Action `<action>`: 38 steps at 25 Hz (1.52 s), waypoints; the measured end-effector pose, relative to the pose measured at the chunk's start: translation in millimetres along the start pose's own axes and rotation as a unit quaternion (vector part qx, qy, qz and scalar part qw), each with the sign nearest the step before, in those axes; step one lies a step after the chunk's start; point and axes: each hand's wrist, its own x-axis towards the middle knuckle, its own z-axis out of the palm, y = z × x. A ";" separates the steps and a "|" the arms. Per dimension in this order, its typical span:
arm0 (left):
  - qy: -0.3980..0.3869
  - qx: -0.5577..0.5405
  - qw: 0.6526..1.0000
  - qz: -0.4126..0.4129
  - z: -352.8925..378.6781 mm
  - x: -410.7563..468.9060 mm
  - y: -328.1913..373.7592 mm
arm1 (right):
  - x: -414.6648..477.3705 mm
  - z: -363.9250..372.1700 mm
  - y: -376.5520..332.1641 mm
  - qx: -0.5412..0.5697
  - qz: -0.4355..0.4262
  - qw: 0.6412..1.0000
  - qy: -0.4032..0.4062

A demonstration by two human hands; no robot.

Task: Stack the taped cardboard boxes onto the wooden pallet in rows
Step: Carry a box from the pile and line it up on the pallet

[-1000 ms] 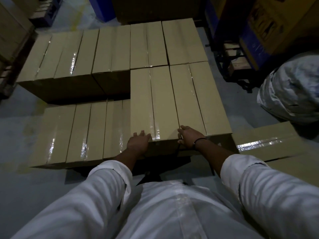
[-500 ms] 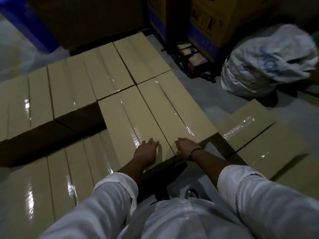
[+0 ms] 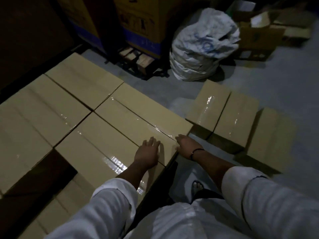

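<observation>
Several taped cardboard boxes stand stacked in rows at the left; the pallet beneath them is hidden. My left hand lies flat with spread fingers on the near end of an upper-layer box. My right hand rests at the near corner edge of that same box, fingers on top; how the thumb lies is not clear. A gap in the upper layer shows lower boxes. Three more taped boxes sit on the floor to the right.
A white sack stands on the grey floor beyond the loose boxes. Large printed cartons on a pallet rise behind. Open cartons lie at the far right. My foot is by the stack's corner.
The view has swung right, bringing the floor boxes and the sack toward the middle. Both hands stay on the near end of the same top box, the left slid slightly forward.
</observation>
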 end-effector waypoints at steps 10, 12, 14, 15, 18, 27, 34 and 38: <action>0.015 0.008 0.994 0.105 -17.1 60.4 60.3 | -6.4 -13.6 66.9 0.167 0.126 0.975 0.074; 0.023 0.011 0.993 0.113 -24.0 76.2 73.3 | 3.1 -16.0 83.0 0.199 0.148 0.965 0.081; 0.038 0.010 0.992 0.120 -33.1 90.3 87.2 | 14.9 -18.0 100.8 0.222 0.173 0.957 0.073; 0.044 0.008 0.992 0.119 -37.4 98.2 93.8 | 20.4 -20.3 108.0 0.228 0.182 0.954 0.064; 0.057 -0.007 0.993 0.104 -44.3 129.2 111.1 | 52.0 -15.4 136.0 0.256 0.216 0.941 0.042; 0.076 0.000 0.996 0.048 -12.4 168.3 119.5 | 167.5 59.5 190.0 0.289 0.240 0.921 -0.104; 0.107 -0.011 0.993 0.044 0.8 173.1 115.2 | 216.8 113.4 212.6 0.281 0.223 0.912 -0.200; 0.126 -0.027 0.991 0.038 4.4 171.8 116.5 | 226.6 121.4 206.4 0.155 0.149 0.964 -0.158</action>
